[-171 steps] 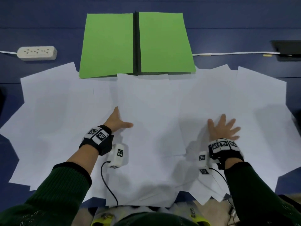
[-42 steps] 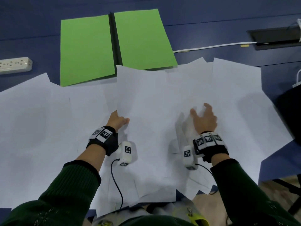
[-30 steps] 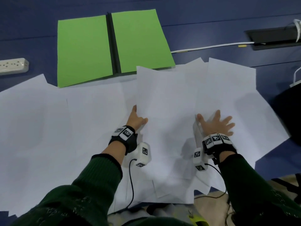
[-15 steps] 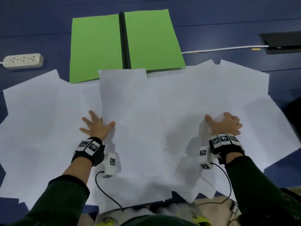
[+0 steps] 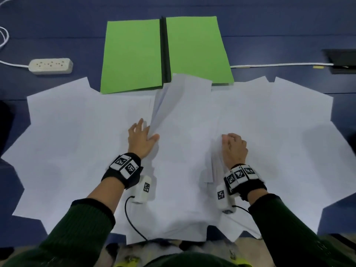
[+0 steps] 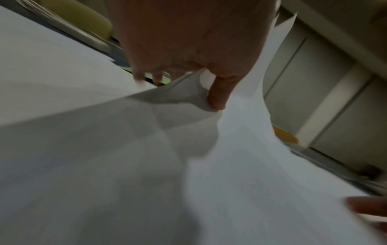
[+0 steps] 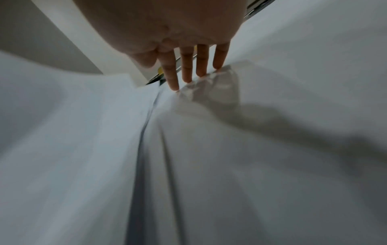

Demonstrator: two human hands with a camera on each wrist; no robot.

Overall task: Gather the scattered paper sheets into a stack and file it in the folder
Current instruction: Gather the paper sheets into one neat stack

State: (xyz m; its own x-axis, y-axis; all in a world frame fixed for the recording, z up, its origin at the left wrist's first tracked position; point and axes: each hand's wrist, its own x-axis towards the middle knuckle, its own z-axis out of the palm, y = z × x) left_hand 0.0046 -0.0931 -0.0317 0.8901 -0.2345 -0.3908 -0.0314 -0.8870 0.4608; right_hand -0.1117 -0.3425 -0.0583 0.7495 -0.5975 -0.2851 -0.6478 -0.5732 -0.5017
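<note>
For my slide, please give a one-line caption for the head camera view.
Two hands, left hand and right hand, draw scattered paper sheets together before an open green folder.

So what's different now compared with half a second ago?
The left hand has slid right and lifted the middle sheet's left edge, which now stands buckled over the green folder's near edge. The right hand stays on the paper, fingers bent. Folder and power strip unmoved.
</note>
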